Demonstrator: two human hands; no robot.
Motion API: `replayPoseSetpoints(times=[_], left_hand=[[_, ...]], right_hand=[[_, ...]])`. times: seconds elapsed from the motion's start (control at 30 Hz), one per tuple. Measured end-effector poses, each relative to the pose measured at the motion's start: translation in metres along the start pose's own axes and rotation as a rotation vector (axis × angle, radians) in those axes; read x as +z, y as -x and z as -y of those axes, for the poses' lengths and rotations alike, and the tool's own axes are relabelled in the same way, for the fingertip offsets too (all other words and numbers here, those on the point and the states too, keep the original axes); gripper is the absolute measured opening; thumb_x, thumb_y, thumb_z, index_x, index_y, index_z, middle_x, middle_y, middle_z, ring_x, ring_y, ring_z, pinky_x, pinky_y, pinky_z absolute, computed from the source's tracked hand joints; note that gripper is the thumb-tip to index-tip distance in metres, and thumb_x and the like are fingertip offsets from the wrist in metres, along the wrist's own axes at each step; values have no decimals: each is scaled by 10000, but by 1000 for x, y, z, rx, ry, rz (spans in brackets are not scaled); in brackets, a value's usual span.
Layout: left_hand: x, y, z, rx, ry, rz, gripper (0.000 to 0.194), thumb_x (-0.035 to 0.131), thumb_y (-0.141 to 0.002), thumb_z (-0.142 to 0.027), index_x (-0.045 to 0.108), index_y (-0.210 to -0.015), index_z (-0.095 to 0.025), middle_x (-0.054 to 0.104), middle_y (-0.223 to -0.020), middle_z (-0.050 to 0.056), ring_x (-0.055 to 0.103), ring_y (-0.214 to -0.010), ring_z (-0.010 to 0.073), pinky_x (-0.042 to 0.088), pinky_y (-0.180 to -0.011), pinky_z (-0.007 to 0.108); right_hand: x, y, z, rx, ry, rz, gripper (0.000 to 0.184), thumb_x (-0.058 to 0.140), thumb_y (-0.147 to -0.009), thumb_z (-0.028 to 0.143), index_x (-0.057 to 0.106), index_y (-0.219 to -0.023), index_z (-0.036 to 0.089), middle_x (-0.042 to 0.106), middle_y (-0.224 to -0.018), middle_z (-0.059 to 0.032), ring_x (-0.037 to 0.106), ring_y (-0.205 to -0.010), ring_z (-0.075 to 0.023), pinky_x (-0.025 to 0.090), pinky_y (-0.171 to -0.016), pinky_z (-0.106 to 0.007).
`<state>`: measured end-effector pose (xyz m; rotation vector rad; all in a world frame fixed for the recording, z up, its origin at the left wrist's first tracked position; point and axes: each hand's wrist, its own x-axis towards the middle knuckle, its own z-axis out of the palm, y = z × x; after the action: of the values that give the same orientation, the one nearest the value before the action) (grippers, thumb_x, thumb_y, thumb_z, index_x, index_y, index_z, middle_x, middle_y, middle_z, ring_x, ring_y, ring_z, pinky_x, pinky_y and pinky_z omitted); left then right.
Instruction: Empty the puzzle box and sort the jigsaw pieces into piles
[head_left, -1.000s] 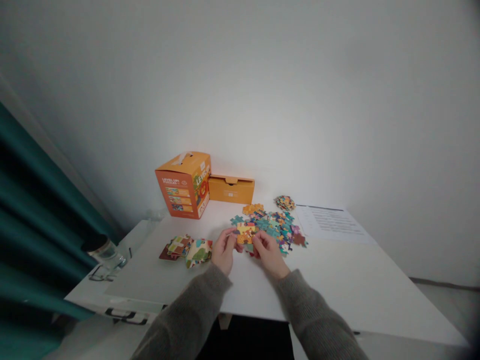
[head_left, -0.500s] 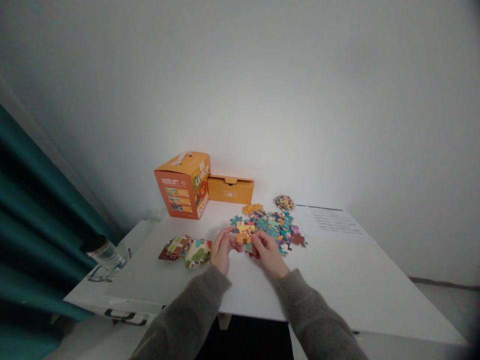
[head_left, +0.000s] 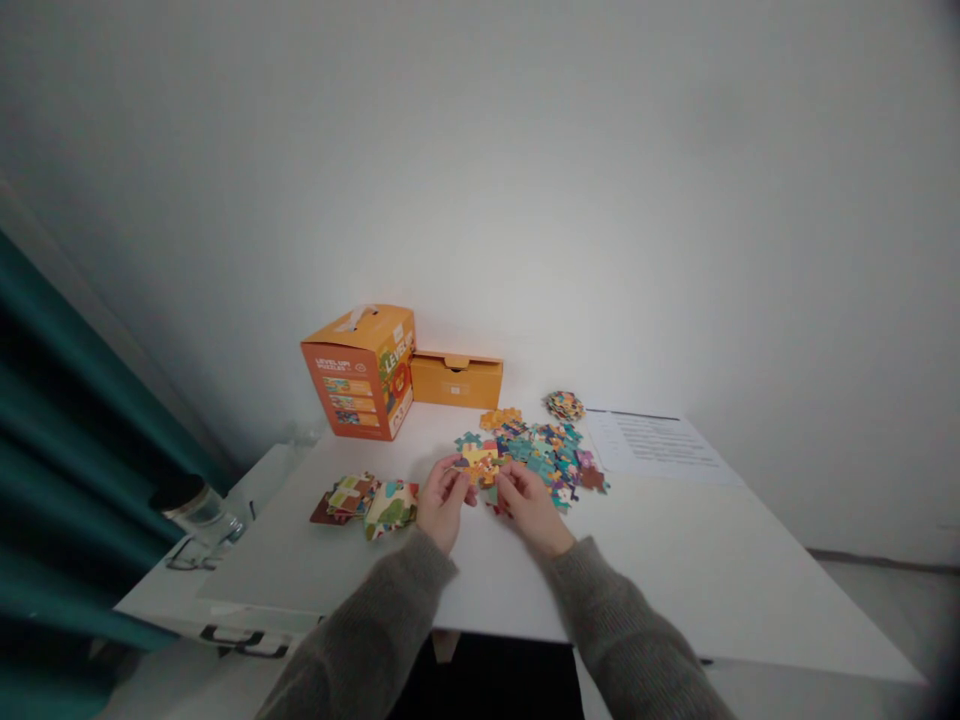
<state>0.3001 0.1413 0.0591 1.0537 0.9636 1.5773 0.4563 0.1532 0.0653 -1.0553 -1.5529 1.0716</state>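
Note:
A small patch of joined yellow and orange puzzle pieces (head_left: 478, 458) is held up between my hands. My left hand (head_left: 441, 502) pinches its left side with thumb and fingers. At its right edge my right hand (head_left: 531, 505) is closed, with thumb and forefinger on the pieces. Just behind and to the right lies a loose heap of mostly teal puzzle pieces (head_left: 547, 450), partly hidden by the hands. Left of my left hand are larger, thicker picture pieces: a brown and green stack (head_left: 352, 495) and a cream and green pile (head_left: 392, 507).
An orange puzzle box (head_left: 349, 390) stands at the back left, beside a low yellow-orange box (head_left: 457, 385). A round heap of pieces (head_left: 564, 404) and a printed sheet (head_left: 660, 443) lie at the back right. A glass jar (head_left: 206, 515) and glasses (head_left: 187, 556) sit far left.
My left thumb has come down onto the puzzle patch, which now tilts flatter. My right hand stays at its right edge. The whole view has shifted slightly.

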Motion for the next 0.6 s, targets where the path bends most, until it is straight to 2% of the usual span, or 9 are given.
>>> replayPoseSetpoints(times=[0.07,0.13,0.17,0.23,0.27,0.33,0.4,0.47,0.6], left_hand=[[-1,1,0,-1,3,23,409,594,-853,-369,507,-1187,-149,620,-668,-33,567,-536,103,464,-560,238],[-1,1,0,-7,-4,46,370,576,-853,-353,521,-1154,-146,612,-665,-33,560,-533,102,452,-549,232],[-1,1,-1,-10,-13,57,343,585,-840,-346,536,-1113,-145,603,-654,-36,555,-530,100,444,-540,227],[0,2,-2,-21,-38,91,301,602,-814,-339,556,-1040,-147,588,-639,-40,543,-521,98,433,-524,222],[1,3,-2,-28,-47,106,287,605,-805,-339,562,-1015,-149,582,-633,-41,537,-516,97,430,-519,221],[2,3,-4,-43,-57,125,267,599,-801,-340,571,-988,-151,572,-625,-44,527,-511,96,424,-512,220],[2,4,-5,-52,-63,129,254,593,-803,-337,578,-978,-154,566,-620,-45,522,-509,95,417,-510,218],[2,5,-6,-55,-71,133,246,595,-804,-336,584,-970,-155,568,-620,-43,522,-511,94,412,-512,218],[2,6,-7,-53,-77,149,240,598,-805,-340,589,-959,-156,570,-620,-38,526,-516,100,418,-513,223]], right_hand=[[-15,-14,-5,-41,87,-116,320,511,-902,490,530,-756,206,478,-583,51,420,-529,-116,325,-509,-223],[-41,-33,-11,-72,207,-346,319,500,-886,479,550,-743,198,506,-607,37,437,-574,-131,335,-541,-232],[-56,-45,-14,-68,265,-447,321,489,-879,474,563,-741,194,537,-630,25,455,-598,-139,349,-563,-239],[-91,-68,-22,22,418,-548,326,467,-868,457,610,-765,183,593,-663,-1,498,-632,-156,370,-588,-250],[-107,-80,-25,95,499,-576,333,452,-867,445,622,-757,181,605,-664,-9,513,-637,-159,371,-585,-249],[-135,-100,-32,155,548,-600,300,484,-844,390,632,-711,166,622,-660,-33,529,-646,-165,358,-574,-251],[-153,-116,-38,222,572,-621,296,491,-833,345,640,-667,150,616,-615,-46,533,-617,-164,349,-552,-250],[-163,-129,-44,296,584,-636,304,493,-837,322,659,-668,131,613,-577,-58,543,-576,-162,346,-525,-248],[-168,-143,-50,411,640,-639,275,522,-844,278,697,-729,100,651,-594,-99,598,-575,-181,377,-520,-251]])
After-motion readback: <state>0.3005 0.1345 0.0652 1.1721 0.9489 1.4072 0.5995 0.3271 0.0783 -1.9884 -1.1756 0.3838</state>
